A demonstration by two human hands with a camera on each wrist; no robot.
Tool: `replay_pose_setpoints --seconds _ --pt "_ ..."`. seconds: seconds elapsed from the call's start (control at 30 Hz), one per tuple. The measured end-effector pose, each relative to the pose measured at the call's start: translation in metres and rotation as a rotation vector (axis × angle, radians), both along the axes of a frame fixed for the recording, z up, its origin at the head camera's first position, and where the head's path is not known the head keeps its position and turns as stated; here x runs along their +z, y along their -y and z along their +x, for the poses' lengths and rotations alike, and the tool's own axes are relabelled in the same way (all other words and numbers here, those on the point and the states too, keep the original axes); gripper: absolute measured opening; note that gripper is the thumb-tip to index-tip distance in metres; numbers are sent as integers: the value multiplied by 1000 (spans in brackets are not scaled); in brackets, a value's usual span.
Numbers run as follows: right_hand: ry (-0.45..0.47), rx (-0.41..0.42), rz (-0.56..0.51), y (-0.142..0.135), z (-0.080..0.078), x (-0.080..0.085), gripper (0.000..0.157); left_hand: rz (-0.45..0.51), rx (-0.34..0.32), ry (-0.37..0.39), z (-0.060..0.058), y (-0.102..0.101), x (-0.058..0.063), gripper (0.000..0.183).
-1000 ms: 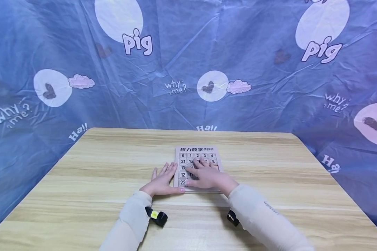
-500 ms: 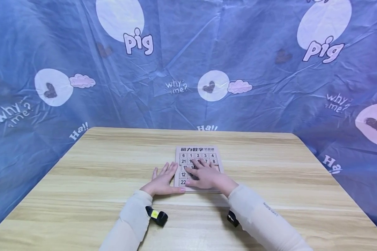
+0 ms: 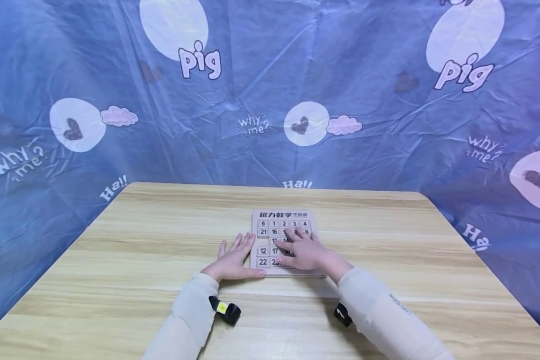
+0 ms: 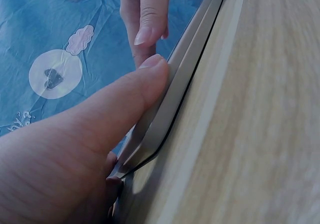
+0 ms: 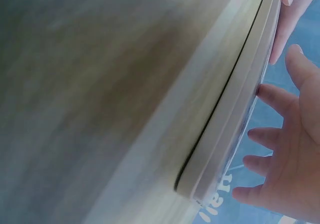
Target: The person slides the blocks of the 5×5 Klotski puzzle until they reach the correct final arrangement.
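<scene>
A sliding number puzzle [image 3: 263, 271] lies flat, its pale frame holding numbered square tiles in rows with Chinese lettering above. My left hand [image 3: 231, 262] rests at its left side, fingers straight and thumb on the near left corner; in the left wrist view the thumb [image 4: 125, 91] presses the frame's edge. My right hand [image 3: 309, 251] lies over the tiles, fingers spread, and a fingertip touches the 13 tile [image 3: 273, 241]. Left of that tile is a vacant slot. The right hand covers several tiles on the right. In the right wrist view one fingertip [image 5: 262, 89] meets the puzzle.
The puzzle lies on a light wood-grain table [image 3: 162, 225]. Behind the table hangs a blue printed cloth [image 3: 261, 160]. A black wrist camera [image 3: 225, 310] sits under the left sleeve, another [image 3: 343, 315] under the right.
The 13 tile has slid right from the row's left end, opening a slot there. My right hand has moved right with it, uncovering more tiles. My left hand has stayed put.
</scene>
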State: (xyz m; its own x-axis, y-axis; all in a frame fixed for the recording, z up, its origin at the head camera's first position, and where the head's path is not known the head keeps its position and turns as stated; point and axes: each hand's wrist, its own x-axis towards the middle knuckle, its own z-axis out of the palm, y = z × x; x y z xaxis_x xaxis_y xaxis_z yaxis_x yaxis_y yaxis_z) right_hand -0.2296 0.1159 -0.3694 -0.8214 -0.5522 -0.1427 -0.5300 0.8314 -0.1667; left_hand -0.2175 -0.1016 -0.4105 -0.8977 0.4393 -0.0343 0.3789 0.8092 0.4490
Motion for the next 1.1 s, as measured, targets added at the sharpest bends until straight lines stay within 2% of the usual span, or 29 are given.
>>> replay_pose_setpoints --seconds 0.33,0.57,0.73,1.1 --pt "-3 30 -30 -1 6 -1 61 11 3 2 0 0 -1 101" --pt "0 142 -24 5 25 3 60 6 4 -5 1 1 -2 101" --pt "7 191 -28 8 37 6 57 1 -6 -6 0 1 -1 100" --pt "-3 194 -10 9 43 3 55 -3 -8 -13 -1 0 -1 101"
